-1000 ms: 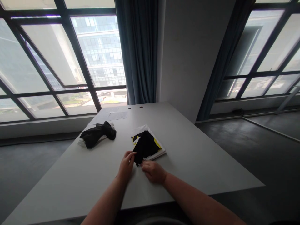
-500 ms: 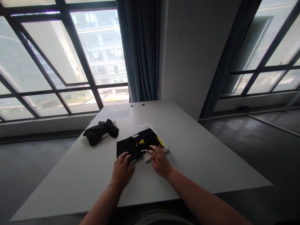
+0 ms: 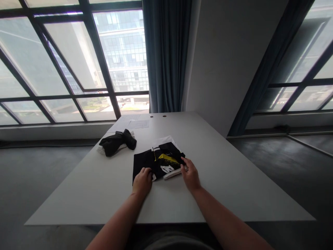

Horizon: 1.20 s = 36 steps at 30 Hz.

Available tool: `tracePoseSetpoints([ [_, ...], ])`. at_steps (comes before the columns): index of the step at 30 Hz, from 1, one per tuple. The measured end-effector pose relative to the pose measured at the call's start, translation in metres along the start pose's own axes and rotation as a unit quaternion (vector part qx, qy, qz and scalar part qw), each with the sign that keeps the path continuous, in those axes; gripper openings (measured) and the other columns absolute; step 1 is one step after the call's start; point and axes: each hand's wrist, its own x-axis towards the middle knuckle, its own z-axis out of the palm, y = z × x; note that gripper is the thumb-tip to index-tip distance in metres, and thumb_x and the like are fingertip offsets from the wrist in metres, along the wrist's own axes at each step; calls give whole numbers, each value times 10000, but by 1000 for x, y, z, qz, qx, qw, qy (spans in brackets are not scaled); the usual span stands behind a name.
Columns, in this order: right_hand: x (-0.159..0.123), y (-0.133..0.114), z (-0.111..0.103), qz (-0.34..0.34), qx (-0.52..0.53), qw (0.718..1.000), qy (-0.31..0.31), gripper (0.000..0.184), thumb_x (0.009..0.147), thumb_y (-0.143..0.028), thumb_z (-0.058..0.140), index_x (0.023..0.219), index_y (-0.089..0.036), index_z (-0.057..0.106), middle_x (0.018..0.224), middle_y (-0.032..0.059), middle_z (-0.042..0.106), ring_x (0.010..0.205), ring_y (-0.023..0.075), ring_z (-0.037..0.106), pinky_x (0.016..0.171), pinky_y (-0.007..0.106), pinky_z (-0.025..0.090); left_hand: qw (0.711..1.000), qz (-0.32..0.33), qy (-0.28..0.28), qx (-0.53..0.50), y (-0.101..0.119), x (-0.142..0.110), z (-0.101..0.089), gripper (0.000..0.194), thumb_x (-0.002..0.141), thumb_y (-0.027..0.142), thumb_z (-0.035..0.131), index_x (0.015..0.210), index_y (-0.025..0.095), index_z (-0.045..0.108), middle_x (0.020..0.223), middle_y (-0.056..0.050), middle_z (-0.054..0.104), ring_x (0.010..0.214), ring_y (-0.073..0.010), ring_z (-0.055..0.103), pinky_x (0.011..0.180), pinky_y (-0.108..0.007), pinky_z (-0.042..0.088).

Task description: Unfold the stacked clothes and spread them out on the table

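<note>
A partly folded black garment (image 3: 144, 159) with a yellow band and white print lies on the white table (image 3: 229, 187), in front of me. Its right part rests on a folded white cloth (image 3: 168, 139), which shows along the far and near edges. My left hand (image 3: 142, 181) has its fingers curled and closed over the near edge of the garment. At the right end, my right hand (image 3: 190, 174) pinches the garment's edge between thumb and fingers, close to the white cloth. Which layers each hand grips is partly hidden.
A crumpled black cloth item (image 3: 117, 141) lies on something white near the table's left edge. Papers (image 3: 139, 124) lie farther back, beside two dark round holes. Behind the table hang a blue curtain (image 3: 169, 62) and a grey wall (image 3: 215, 62), with windows on both sides.
My right hand has moved right to the garment's edge and now pinches it. More yellow and white print shows. The left hand has curled its fingers. The view has shifted slightly left.
</note>
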Motion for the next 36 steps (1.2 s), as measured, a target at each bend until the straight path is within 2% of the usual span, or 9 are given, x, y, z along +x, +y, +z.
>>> tracePoseSetpoints([
  [3,11,27,-12,88,27,992,86,381,957,-477,581,1154,-169,689,1135,134,713,1022,251,696,963,417,570,987,-125,81,-69,-27,5,-17,312,1012,347,420,1228,211,601,1079,-94,723,987,-231,695,859,-319,509],
  [7,22,70,-38,230,-1,956,183,466,838,-623,624,953,-172,640,873,111,709,782,244,685,786,382,563,948,-265,170,-46,-86,4,-56,363,977,415,455,1217,180,595,1027,-121,728,951,-279,703,828,-353,531],
  [9,23,84,-49,263,-29,943,202,456,823,-617,613,944,-177,618,838,107,693,752,237,661,755,370,545,939,-293,179,6,-112,0,-73,380,948,400,484,1223,166,600,1054,-136,721,985,-306,695,855,-387,539],
  [11,22,89,-54,252,-36,953,165,458,832,-563,597,1058,-165,625,890,113,694,782,236,656,761,367,544,948,-265,162,74,-128,-5,-83,371,895,297,517,1218,146,619,1134,-155,702,1082,-319,668,946,-414,527],
  [15,15,81,-44,132,-25,991,-9,501,873,-422,554,1291,-156,626,1182,152,666,1068,272,649,951,435,545,972,-149,90,156,-120,-10,-80,464,920,242,458,1356,166,600,1256,-147,678,1154,-298,639,1039,-420,495],
  [18,10,75,-32,69,-43,994,-77,442,907,-295,473,1283,-171,668,1275,140,644,1222,273,591,1108,479,469,970,-131,68,194,-100,-9,-69,523,967,347,457,1455,179,545,1376,-178,615,1231,-335,598,1021,-463,504],
  [21,8,78,-27,71,-60,993,-74,474,911,-265,465,1335,-167,653,1344,143,621,1283,282,563,1156,510,436,960,-168,67,212,-89,-8,-64,549,962,374,484,1475,185,535,1447,-198,558,1282,-369,558,1011,-506,499],
  [27,17,97,-32,92,-109,989,-49,589,867,-278,535,1433,-127,592,1422,171,586,1347,312,523,1179,525,400,961,-183,26,205,-92,-7,-70,374,990,369,419,1211,219,681,1173,-141,695,1103,-345,644,936,-487,499],
  [36,34,97,-48,220,-35,974,-40,419,741,-263,507,1083,-164,727,977,103,739,925,249,686,898,377,534,974,-198,106,-27,-97,-9,-81,237,961,318,391,1052,240,596,1254,-86,718,1075,-262,677,903,-353,491],
])
